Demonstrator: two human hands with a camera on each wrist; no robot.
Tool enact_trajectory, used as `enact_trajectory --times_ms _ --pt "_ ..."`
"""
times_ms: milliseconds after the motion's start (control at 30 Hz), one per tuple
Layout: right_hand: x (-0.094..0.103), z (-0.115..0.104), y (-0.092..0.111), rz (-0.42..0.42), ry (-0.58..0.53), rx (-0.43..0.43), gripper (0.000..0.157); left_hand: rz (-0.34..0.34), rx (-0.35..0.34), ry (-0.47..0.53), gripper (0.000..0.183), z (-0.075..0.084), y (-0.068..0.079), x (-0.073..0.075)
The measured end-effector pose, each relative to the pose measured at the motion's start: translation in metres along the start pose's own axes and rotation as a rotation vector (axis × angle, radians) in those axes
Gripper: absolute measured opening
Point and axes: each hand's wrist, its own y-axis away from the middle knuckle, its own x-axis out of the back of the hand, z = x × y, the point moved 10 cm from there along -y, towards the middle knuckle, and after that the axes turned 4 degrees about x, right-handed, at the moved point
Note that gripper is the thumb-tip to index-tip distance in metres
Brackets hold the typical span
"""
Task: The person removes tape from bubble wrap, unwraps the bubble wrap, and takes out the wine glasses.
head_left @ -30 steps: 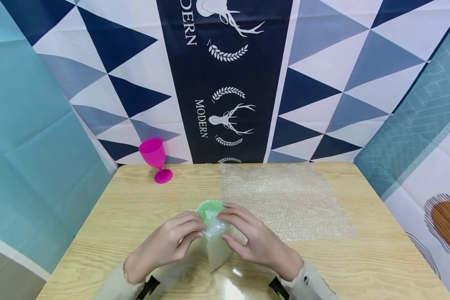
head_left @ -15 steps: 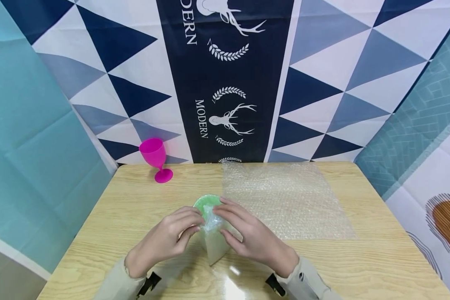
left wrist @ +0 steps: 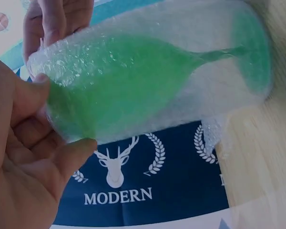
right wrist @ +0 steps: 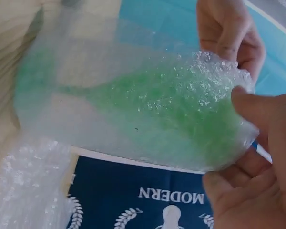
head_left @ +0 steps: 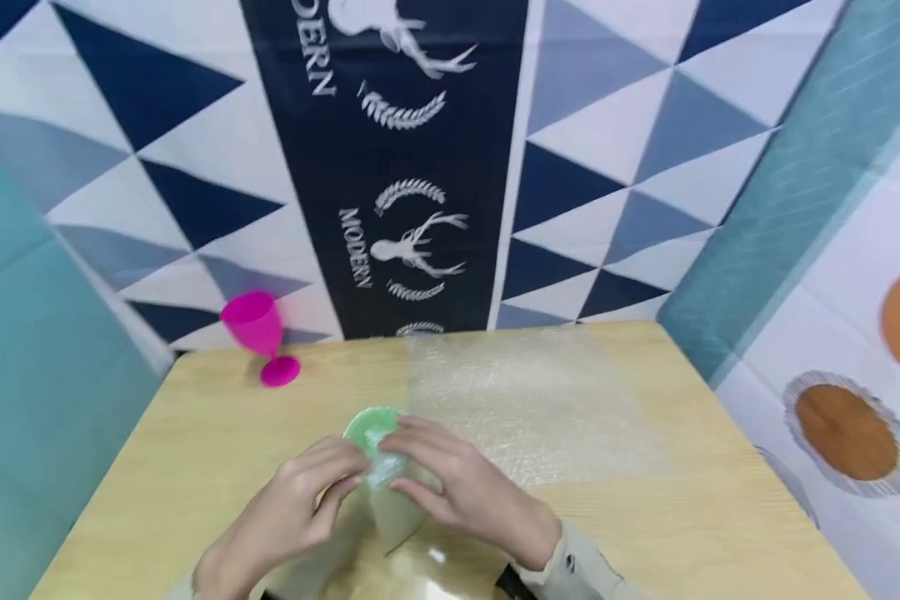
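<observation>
Between both hands stands a green goblet (left wrist: 133, 81) rolled in clear bubble wrap (head_left: 396, 510), with its foot down on the table. Through the wrap, the left wrist view shows the bowl, stem and round foot. My left hand (head_left: 303, 500) holds the upper rim end from the left, fingers and thumb bent on the wrap. From the other side my right hand (head_left: 465, 487) grips the same end, its thumb on the near face in the right wrist view (right wrist: 267, 143). Some fingertips are hidden behind the wrapped goblet.
A pink goblet (head_left: 258, 333) stands upright at the back left of the wooden table (head_left: 187, 450). A flat sheet of bubble wrap (head_left: 525, 400) lies at the back right. Patterned cloth (head_left: 420, 167) hangs behind the table.
The head view has turned right, so the whole scene sits further left. Both hands keep their hold on the wrapped goblet; it shows little other movement.
</observation>
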Motion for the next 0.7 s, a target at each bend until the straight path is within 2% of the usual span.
enact_trajectory --times_ms 67,200,333,500,700 --pt "0.001 -0.007 0.0 -0.022 -0.044 -0.067 0.035 -0.017 0.045 0.018 0.015 0.009 0.001 0.001" --pt "0.017 -0.011 0.0 -0.014 -0.104 -0.146 0.034 -0.05 0.095 0.037 0.022 0.022 -0.012 0.0" --pt "0.028 -0.012 -0.002 0.0 -0.1 -0.191 0.035 -0.115 0.133 0.053 0.023 0.022 -0.029 0.001" --pt "0.035 -0.018 0.003 0.013 -0.015 -0.195 0.038 -0.233 0.144 0.072 0.02 0.02 -0.041 -0.007" --pt "0.036 -0.018 0.008 0.002 0.046 -0.16 0.037 -0.245 0.127 0.103 0.016 0.017 -0.038 -0.016"
